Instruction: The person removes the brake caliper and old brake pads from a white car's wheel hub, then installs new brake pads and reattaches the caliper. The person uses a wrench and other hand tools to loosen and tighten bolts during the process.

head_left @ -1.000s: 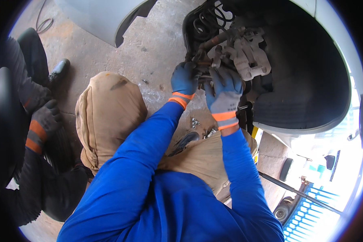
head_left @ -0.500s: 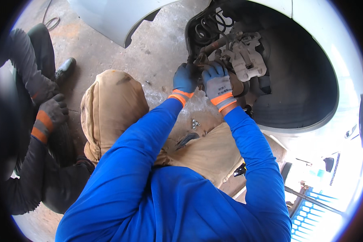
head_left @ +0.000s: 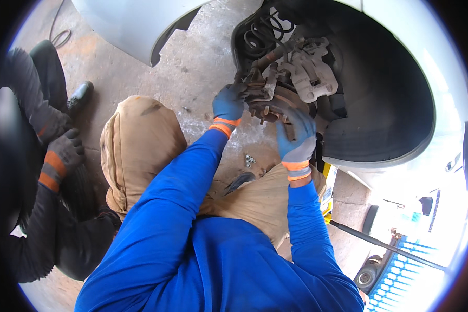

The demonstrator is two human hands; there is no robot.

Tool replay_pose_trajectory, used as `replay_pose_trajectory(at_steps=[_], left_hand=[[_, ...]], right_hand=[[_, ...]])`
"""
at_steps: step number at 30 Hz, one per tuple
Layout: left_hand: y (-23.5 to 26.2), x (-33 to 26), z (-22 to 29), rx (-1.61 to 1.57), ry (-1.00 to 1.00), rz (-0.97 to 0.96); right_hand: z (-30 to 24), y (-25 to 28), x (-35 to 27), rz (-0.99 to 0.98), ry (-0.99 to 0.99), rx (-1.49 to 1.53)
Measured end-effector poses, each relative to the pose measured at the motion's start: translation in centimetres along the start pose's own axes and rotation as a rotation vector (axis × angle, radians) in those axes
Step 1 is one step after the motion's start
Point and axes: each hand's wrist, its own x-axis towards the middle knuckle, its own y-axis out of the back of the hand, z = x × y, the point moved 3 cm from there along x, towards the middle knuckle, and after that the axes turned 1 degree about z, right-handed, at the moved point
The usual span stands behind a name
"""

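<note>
The disc [head_left: 285, 99] sits on its hub in the arch [head_left: 385, 104] of the raised white car [head_left: 395, 169], just ahead of the person and a little right of the middle of the view. It is uncovered, its studs [head_left: 265, 111] bare, so the stripping-down looks well advanced. The bracket [head_left: 270, 86] is at the disc's left side, while the caliper [head_left: 313, 78] lies to the right and seems clear of the disc, so that joint looks undone. The left hand [head_left: 228, 103] is at the bracket's near end; its fingertips are hidden there, and whether they grip cannot be told. The right hand [head_left: 300, 132] is by the disc's near edge, slightly blurred, thumb and fingers apart with nothing seen between them. What is left, judging by this, is everything that closes up: the caliper is not over the disc and no nut is on a stud. Several nuts [head_left: 249, 160] lie loose together on the floor [head_left: 203, 62]. Beyond the right forearm, a yellow jack [head_left: 326, 190] stands near the car; at far left, a co-worker's gloved hands [head_left: 65, 152] are away from the work.
</note>
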Motion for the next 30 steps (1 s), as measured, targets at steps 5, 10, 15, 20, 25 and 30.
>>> replay_pose_trajectory(at_steps=[5, 10, 15, 20, 25, 30], left_hand=[[0.2, -0.5, 5.2, 0.474, -0.163, -0.032], [0.3, -1.1, 6.2, 0.473, -0.235, 0.01], [0.5, -1.5, 5.4, 0.489, -0.276, 0.002], [0.5, -1.7, 5.0, 0.548, -0.312, 0.01], [0.6, -0.9, 5.6, 0.68, -0.202, -0.151], [2.5, 1.3, 5.4, 0.665, -0.119, -0.279]], right_hand=[[3.3, -1.8, -3.9, -0.144, -0.375, 0.197], [5.2, -3.6, -4.6, -0.233, -0.53, 0.268], [5.8, -4.2, -5.3, -0.302, -0.604, 0.325], [6.0, -4.1, -5.3, -0.337, -0.619, 0.301], [6.0, -4.2, -5.1, -0.363, -0.65, 0.315], [5.5, -4.1, -4.3, -0.304, -0.625, 0.505]])
